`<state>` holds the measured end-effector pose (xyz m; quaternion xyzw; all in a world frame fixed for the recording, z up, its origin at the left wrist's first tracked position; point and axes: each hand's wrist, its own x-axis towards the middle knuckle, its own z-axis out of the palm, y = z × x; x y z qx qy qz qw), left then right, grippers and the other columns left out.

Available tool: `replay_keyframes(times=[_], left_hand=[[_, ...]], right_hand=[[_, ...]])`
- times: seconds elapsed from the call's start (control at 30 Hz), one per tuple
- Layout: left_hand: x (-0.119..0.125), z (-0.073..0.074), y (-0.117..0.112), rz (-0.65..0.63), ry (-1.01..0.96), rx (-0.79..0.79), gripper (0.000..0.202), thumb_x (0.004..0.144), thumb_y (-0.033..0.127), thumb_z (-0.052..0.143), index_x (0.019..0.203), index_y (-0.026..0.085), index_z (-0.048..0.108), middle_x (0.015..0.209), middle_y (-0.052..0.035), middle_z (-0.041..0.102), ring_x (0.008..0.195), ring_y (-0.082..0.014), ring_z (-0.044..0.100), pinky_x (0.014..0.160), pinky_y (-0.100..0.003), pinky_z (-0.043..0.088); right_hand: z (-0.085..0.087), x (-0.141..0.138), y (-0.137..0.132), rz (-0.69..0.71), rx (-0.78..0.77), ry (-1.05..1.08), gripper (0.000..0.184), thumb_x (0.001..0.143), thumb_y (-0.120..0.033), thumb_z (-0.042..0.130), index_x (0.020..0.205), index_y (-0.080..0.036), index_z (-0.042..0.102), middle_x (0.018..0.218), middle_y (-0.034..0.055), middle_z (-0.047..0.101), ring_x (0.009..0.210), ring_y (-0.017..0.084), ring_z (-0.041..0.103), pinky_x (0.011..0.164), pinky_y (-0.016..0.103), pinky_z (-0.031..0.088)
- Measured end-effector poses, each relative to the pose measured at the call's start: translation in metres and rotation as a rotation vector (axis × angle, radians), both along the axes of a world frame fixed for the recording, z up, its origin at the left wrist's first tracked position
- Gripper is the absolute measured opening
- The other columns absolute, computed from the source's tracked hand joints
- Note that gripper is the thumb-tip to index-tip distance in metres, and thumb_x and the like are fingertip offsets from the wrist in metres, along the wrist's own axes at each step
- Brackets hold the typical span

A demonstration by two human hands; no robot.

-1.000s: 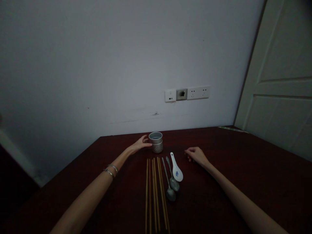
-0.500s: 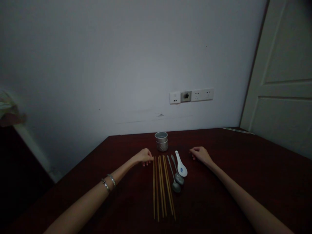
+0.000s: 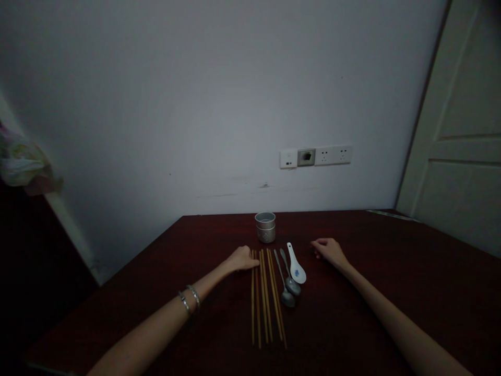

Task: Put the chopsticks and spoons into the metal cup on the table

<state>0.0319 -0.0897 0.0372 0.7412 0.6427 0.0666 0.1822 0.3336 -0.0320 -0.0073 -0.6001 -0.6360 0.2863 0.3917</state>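
Note:
My left hand (image 3: 241, 259), with two bangles on its wrist, is closed at the upper ends of the two leftmost wooden chopsticks (image 3: 257, 308). Its thumb lies across them; its other fingers are partly hidden. Several more chopsticks (image 3: 267, 303) lie side by side just to the right. Beside those are two metal spoons, one long-handled (image 3: 287, 298) and one a bit farther back (image 3: 293, 286), then a white soup spoon (image 3: 298, 272) with a blue mark. My right hand (image 3: 329, 251) rests on the table right of the soup spoon, fingers curled in, nothing seen in them.
A silver metal cup (image 3: 265, 228) stands upright behind the chopsticks, near the wall. The dark red table (image 3: 188, 245) meets the white wall, which carries sockets (image 3: 332, 155). A pale door (image 3: 462, 177) is at the right, and a plastic bag (image 3: 23, 162) at the far left.
My left hand has moved right, from beside the leftmost chopstick onto the two leftmost ones. My right hand stays in place on the table. The view has shifted slightly.

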Motion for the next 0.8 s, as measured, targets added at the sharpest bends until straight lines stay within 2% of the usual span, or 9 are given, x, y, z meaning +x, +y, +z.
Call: replay_keyframes(times=[0.1,0.4,0.67,0.8], left_hand=[[0.002,-0.001,0.001,-0.001,0.053,0.073,0.028,0.065,0.037,0.051,0.050,0.014,0.051,0.048,-0.0015,0.050,0.045,-0.0105,0.049,0.039,-0.018,0.031],[0.009,0.000,0.001,0.004,0.114,0.124,0.028,0.066,0.038,0.052,0.061,0.012,0.061,0.063,-0.0102,0.061,0.057,-0.0170,0.058,0.047,-0.021,0.037],[0.012,-0.006,0.002,0.054,0.104,0.148,0.024,0.065,0.033,0.052,0.065,0.011,0.063,0.065,-0.0110,0.063,0.059,-0.0178,0.060,0.047,-0.021,0.039],[0.012,0.001,-0.003,0.068,0.029,0.076,0.024,0.066,0.031,0.050,0.063,0.010,0.061,0.060,-0.0091,0.062,0.047,-0.0151,0.057,0.041,-0.020,0.038]], right_hand=[[-0.001,0.000,0.001,0.011,-0.003,0.021,0.029,0.070,-0.039,0.045,0.063,-0.015,0.060,0.051,0.0009,0.058,0.043,0.011,0.054,0.041,0.019,0.037],[-0.001,0.001,0.000,0.021,-0.011,0.041,0.027,0.069,-0.037,0.047,0.064,-0.014,0.060,0.049,0.0009,0.058,0.043,0.012,0.054,0.040,0.019,0.038],[0.000,-0.002,-0.001,0.011,-0.018,0.056,0.024,0.070,-0.034,0.048,0.065,-0.014,0.060,0.049,0.0006,0.057,0.042,0.011,0.054,0.040,0.019,0.038],[0.004,-0.001,-0.002,0.022,-0.058,0.143,0.023,0.071,-0.032,0.048,0.065,-0.013,0.059,0.047,-0.0006,0.055,0.041,0.010,0.053,0.039,0.018,0.038]])
